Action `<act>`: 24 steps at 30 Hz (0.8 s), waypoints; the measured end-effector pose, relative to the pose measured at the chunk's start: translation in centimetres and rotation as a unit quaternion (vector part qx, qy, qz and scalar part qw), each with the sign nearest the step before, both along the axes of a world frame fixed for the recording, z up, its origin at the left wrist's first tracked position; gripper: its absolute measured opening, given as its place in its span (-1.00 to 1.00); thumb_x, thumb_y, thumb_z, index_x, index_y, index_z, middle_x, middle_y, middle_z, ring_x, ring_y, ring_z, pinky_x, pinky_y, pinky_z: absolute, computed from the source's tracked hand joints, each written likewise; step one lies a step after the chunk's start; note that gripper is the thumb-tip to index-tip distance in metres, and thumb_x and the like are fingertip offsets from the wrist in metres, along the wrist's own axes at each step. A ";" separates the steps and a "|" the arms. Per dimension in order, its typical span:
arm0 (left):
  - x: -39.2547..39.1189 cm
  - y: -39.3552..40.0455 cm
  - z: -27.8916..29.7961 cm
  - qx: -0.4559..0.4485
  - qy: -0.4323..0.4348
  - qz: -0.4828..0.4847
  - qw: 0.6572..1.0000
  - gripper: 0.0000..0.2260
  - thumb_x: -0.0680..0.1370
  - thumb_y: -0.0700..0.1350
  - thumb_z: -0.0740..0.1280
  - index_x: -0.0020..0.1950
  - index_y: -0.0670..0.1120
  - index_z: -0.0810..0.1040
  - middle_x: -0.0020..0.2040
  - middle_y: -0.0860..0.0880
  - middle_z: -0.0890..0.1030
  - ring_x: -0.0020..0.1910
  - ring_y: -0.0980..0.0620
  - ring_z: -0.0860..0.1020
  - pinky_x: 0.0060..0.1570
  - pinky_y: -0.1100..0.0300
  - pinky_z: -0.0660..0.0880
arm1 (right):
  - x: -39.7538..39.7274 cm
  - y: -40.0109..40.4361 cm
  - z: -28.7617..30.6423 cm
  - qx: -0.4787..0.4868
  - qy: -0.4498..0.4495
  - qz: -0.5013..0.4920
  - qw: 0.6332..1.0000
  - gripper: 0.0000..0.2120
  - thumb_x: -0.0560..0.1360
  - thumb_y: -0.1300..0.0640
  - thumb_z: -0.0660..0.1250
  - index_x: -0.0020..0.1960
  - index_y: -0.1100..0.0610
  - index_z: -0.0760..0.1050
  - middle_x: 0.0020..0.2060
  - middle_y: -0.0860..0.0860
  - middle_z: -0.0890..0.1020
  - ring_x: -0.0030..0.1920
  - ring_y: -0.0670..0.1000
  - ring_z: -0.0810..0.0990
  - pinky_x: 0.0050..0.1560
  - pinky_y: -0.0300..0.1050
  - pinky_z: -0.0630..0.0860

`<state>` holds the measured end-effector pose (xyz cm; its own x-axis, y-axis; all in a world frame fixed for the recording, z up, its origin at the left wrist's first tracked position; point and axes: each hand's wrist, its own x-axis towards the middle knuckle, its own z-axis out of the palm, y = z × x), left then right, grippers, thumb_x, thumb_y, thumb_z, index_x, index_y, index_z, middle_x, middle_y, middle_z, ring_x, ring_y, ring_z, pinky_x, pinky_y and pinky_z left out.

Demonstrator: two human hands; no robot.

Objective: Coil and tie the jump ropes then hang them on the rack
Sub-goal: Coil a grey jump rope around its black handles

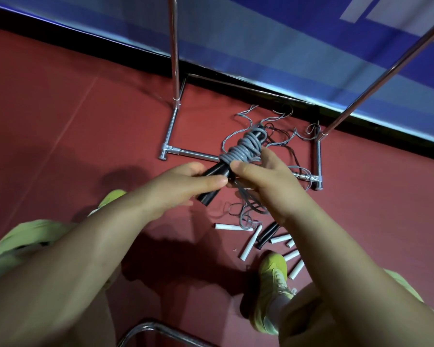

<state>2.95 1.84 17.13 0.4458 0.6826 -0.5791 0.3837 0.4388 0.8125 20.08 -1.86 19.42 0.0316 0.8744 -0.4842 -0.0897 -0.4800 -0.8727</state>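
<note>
A grey jump rope [243,149] is wound in several turns round its black handles [212,185], held up over the red floor. My left hand [186,186] grips the lower part of the black handles. My right hand [263,176] holds the coiled grey rope, thumb against the handle and fingers behind the coil. A loose grey tail [248,206] hangs down from the bundle. The chrome rack [174,46] stands just beyond, its base bar [191,154] passing under the bundle.
More loose ropes [281,136] lie tangled on the floor inside the rack base. Several white handles [249,242] and black handles [267,234] lie by my right foot [271,279]. A blue wall panel [286,46] runs behind. A chrome tube [145,331] curves at the bottom edge.
</note>
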 end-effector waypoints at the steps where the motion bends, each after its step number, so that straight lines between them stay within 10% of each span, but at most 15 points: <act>1: -0.1 0.0 0.1 -0.038 -0.020 0.005 0.999 -0.52 0.24 0.24 0.37 -0.06 -0.09 0.56 -0.23 0.01 0.62 -0.16 0.01 0.59 0.06 0.04 0.51 | 0.0 0.1 0.0 0.010 -0.004 -0.001 1.000 -0.46 0.38 0.10 0.41 0.31 0.13 0.33 -0.19 -0.03 0.67 -0.19 0.02 0.66 -0.15 -0.04 0.57; 12: -0.6 -0.3 1.9 -0.324 -0.284 -0.030 0.902 -0.33 0.43 0.34 0.06 -0.09 -0.21 0.67 -0.21 -0.18 0.64 -0.31 -0.11 0.61 -0.18 0.00 0.59 | 0.1 0.1 1.0 0.132 0.179 0.028 0.975 -0.60 0.40 0.29 0.20 0.23 0.26 0.31 -0.19 0.12 0.55 -0.31 -0.02 0.56 -0.31 -0.27 0.47; 24: 0.1 -0.2 1.7 -0.213 -0.095 -0.004 0.973 -0.47 0.56 0.21 -0.03 -0.21 -0.15 0.54 -0.37 -0.12 0.54 -0.52 0.06 0.30 -0.32 0.14 0.37 | 0.8 -0.5 -0.1 0.037 -0.102 0.120 0.987 -0.76 0.62 0.14 0.18 0.25 0.20 0.33 -0.30 -0.02 0.57 -0.39 -0.05 0.46 -0.40 -0.21 0.40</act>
<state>3.06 1.61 18.81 0.5764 0.3956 -0.7151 0.2495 0.7481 0.6149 20.84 -2.36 19.34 -0.0905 0.9017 -0.4228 0.2004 -0.3994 -0.8946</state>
